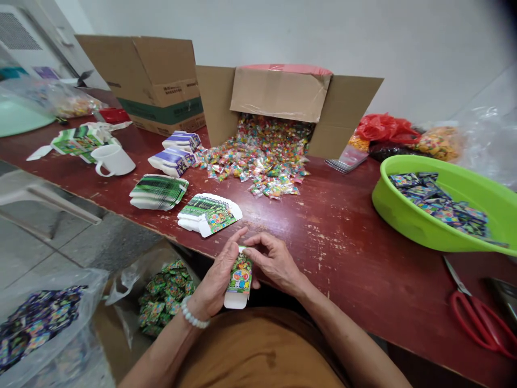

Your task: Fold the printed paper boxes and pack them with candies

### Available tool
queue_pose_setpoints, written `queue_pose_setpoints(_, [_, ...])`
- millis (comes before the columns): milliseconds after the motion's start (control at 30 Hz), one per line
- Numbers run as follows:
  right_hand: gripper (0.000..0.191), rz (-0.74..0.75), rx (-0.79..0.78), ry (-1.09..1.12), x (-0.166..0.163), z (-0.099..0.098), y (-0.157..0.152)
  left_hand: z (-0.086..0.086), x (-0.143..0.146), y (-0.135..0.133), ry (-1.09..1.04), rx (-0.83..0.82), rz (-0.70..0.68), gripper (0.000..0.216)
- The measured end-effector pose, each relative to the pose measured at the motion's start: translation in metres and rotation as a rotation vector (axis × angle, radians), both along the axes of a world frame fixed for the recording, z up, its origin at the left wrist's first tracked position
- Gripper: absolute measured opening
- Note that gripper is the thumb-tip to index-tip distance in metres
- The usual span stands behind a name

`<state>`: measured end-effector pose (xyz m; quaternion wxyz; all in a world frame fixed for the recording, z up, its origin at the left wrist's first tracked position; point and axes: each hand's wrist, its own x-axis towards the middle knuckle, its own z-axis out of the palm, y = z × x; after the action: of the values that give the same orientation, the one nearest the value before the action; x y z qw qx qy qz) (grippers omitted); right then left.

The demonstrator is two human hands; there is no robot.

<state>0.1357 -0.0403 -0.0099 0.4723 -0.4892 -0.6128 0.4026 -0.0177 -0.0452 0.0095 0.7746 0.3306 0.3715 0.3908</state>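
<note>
Close to my body, at the table's front edge, I hold a small green printed candy box (pixel 241 275) in both hands. My left hand (pixel 216 277) grips its left side, with a beaded bracelet on the wrist. At the box's far end, the fingers of my right hand (pixel 274 261) are bent over the top edge. A white flap sticks out at the end nearest me. Just beyond my hands lies a fanned stack of flat green cartons (pixel 208 213), and left of it stands another stack of green cartons (pixel 159 191).
Small wrapped candies (pixel 262 156) spill from a tipped cardboard box (pixel 280 94). A white mug (pixel 113 160) and purple boxes (pixel 173 153) stand left. At right are a green basin (pixel 407 229) with packets and red-handled scissors (pixel 472 318). Green packets (pixel 165 296) fill a container below.
</note>
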Motion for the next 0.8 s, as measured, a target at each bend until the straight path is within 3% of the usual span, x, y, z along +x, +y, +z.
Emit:
queue_pose_setpoints(100, [0.014,0.011,-0.032,-0.006,0.0,0.003,0.0,-0.002,-0.002,0.0,0.02,-0.054,-0.095,0.056])
queue_pose_setpoints(167, [0.015,0.025,-0.095,0.031,-0.001,0.006,0.001,-0.005,-0.002,0.001,0.051,-0.064,-0.08,0.058])
queue_pose_setpoints(367, [0.02,0.087,-0.422,0.391,-0.005,0.015,0.004,-0.009,0.0,0.002,0.1,0.008,-0.076,0.064])
queue_pose_setpoints(433, [0.021,0.079,-0.462,0.421,-0.005,0.016,0.004,-0.008,0.0,0.002,0.115,0.028,-0.075,0.066])
queue_pose_setpoints(500, [0.02,0.079,-0.397,0.377,-0.004,0.015,0.003,-0.009,0.001,0.001,0.149,0.044,-0.058,0.068])
queue_pose_setpoints(667, [0.023,0.129,-0.059,0.141,0.001,0.008,-0.005,-0.011,0.006,0.0,0.21,0.032,0.01,0.067])
queue_pose_setpoints(800, [0.014,0.175,0.083,-0.041,0.003,-0.003,-0.009,-0.015,0.009,-0.001,0.185,0.007,0.109,0.056])
